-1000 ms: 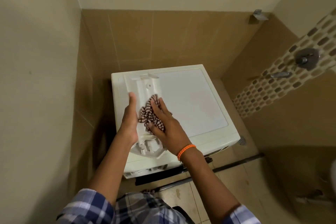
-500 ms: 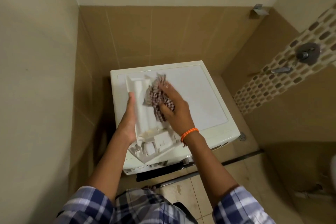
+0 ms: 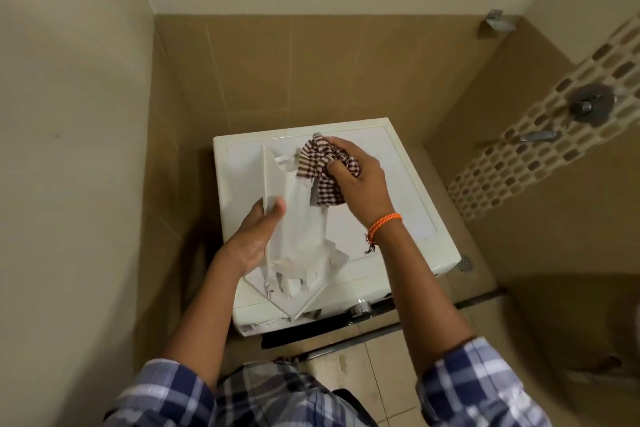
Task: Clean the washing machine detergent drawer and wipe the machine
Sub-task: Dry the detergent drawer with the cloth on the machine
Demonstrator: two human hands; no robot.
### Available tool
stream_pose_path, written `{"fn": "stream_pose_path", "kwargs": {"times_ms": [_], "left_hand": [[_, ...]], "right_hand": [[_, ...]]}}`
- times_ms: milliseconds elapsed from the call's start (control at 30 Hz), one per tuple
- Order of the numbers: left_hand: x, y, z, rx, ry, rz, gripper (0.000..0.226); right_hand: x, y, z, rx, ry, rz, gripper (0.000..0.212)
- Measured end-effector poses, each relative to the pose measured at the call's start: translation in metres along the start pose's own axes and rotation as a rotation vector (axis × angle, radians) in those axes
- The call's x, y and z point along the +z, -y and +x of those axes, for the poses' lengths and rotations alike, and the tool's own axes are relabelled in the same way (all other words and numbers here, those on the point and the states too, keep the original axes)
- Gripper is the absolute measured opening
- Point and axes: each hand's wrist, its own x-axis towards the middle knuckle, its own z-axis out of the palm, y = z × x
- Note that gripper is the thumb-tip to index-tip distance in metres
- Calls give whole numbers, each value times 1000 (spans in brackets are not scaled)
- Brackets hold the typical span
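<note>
Left hand (image 3: 256, 236) grips the near-left edge of the long white plastic detergent drawer (image 3: 298, 229), thumb on top; right hand (image 3: 360, 180) is clenched around a bunched brown-and-white striped cloth (image 3: 320, 172), pressed against the drawer's far end. Drawer is out of its slot, tilted, lying lengthwise over the left half of the white square-topped washing machine (image 3: 391, 204), near end overhanging the front edge. Orange braided cord on right wrist (image 3: 383, 220); tan tiled walls around, chrome shower valve (image 3: 588, 104) far right.
</note>
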Motion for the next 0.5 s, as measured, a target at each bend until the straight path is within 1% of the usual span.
{"fn": "stream_pose_path", "kwargs": {"times_ms": [33, 67, 100, 133, 167, 233, 267, 333, 367, 400, 500], "left_hand": [[-1, -4, 0, 38, -2, 39, 98], [-3, -6, 3, 70, 13, 76, 90], [-4, -7, 6, 90, 27, 117, 79], [-4, -9, 8, 115, 45, 146, 72], [-4, -11, 9, 137, 48, 171, 71], [-2, -12, 12, 168, 43, 194, 68], [0, -12, 14, 171, 43, 196, 65], [4, -13, 15, 189, 56, 185, 62], [4, -12, 16, 202, 45, 165, 61], [4, -11, 17, 215, 27, 132, 63], [0, -9, 19, 225, -33, 17, 76]], "right_hand": [[-6, 0, 3, 43, 14, -23, 34], [-11, 1, 5, 86, 14, -46, 33], [-16, 3, 7, 115, -20, -75, 34], [-20, 6, 7, 127, -92, -117, 36], [-22, 7, 7, 114, -184, -157, 37], [-20, 10, 8, 8, -350, -177, 35], [-16, 10, 8, -59, -351, -158, 36], [-3, 6, 5, -126, -196, -78, 44], [2, 1, 2, -123, -108, -16, 48], [6, -3, -2, -122, -58, 31, 51], [21, -10, -22, -151, -47, 87, 55]]}}
